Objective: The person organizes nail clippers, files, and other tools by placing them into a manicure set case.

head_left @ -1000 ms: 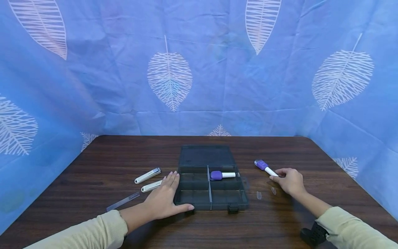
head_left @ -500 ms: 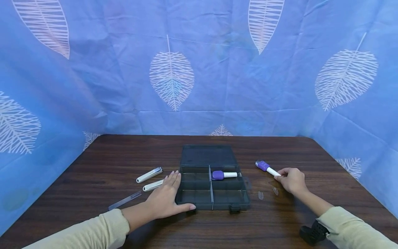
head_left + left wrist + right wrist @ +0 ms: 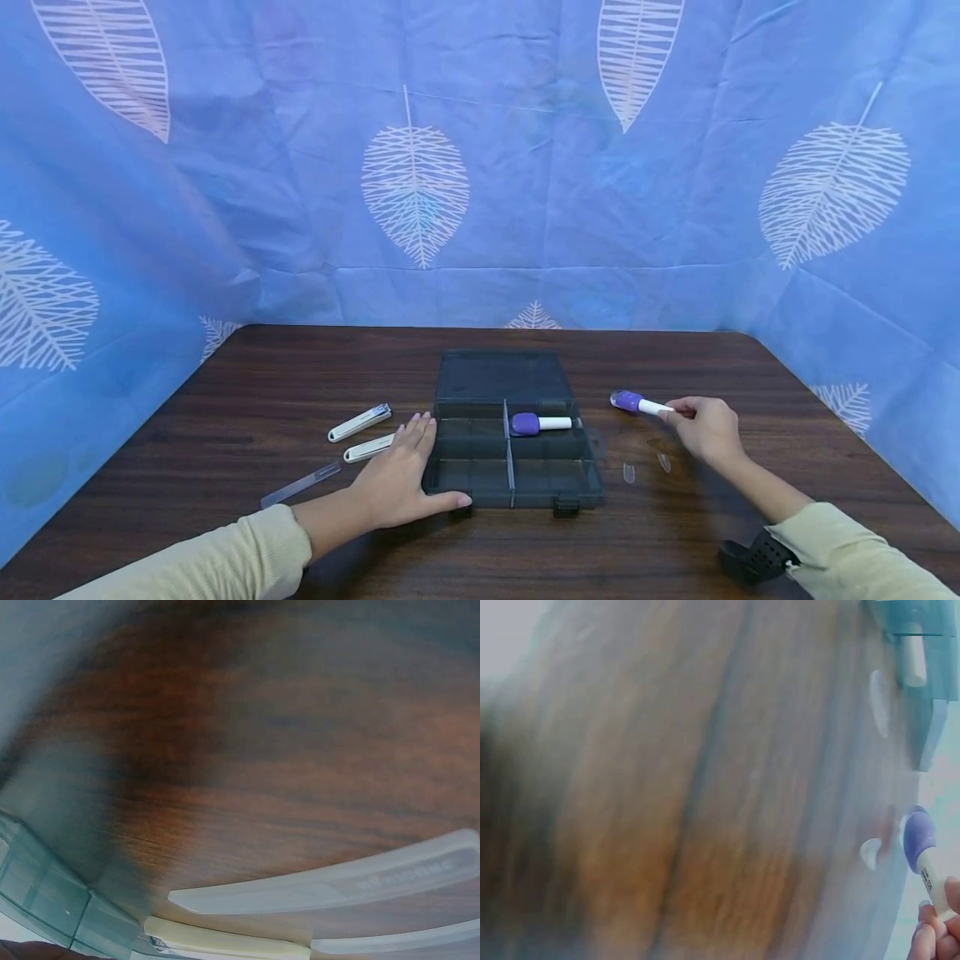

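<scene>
A dark translucent organizer box (image 3: 470,472) lies with its lid (image 3: 501,375) folded back. Along its left side rests my left hand (image 3: 401,483), fingers extended, thumb at the front edge. In the back right compartment lies a purple nail polish bottle (image 3: 525,424) with a white cap. My right hand (image 3: 705,429) pinches the white cap of a second purple nail polish bottle (image 3: 628,402), held right of the box; the right wrist view also shows this nail polish bottle (image 3: 919,838) by its cap. Two small clear nail-tip-shaped pieces (image 3: 628,472) lie on the table near that hand.
Two cream nail clippers (image 3: 360,422) lie left of the box, one partly behind the left hand. A slim translucent strip resembling a nail file (image 3: 300,485) lies nearer the left sleeve. The dark wooden table (image 3: 300,367) meets a blue leaf-print cloth (image 3: 495,208) behind.
My right hand has turned the held nail polish bottle to lie more level and shifted it slightly left. The left hand has stayed against the box.
</scene>
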The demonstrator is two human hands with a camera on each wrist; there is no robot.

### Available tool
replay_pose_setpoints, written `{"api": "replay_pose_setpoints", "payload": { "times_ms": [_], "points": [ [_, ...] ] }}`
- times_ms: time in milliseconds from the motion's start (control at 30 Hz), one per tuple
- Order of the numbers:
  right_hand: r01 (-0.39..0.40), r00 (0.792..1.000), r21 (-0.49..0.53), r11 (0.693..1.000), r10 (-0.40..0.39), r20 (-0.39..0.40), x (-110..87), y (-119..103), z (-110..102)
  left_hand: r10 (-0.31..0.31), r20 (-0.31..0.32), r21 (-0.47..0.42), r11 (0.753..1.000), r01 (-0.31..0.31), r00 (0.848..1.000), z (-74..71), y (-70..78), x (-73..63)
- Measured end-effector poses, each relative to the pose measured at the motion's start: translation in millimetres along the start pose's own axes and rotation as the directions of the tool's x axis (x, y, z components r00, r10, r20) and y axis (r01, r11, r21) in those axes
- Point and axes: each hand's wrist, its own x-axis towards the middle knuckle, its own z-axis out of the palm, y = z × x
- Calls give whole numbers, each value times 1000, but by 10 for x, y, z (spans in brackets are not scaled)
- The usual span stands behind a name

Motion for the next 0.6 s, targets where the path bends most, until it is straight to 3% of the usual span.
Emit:
{"api": "replay_pose_setpoints", "payload": {
  "times_ms": [300, 600],
  "points": [
    [9, 999, 26, 1000, -8, -36, 18, -49, -19, -5, 7, -1, 1000, 5, 1000, -13, 6, -7],
    [33, 999, 96, 995, -35, 21, 20, -217, -117, -12, 2, 1, 1000, 12, 1000, -7, 8, 6]
  ]
}}
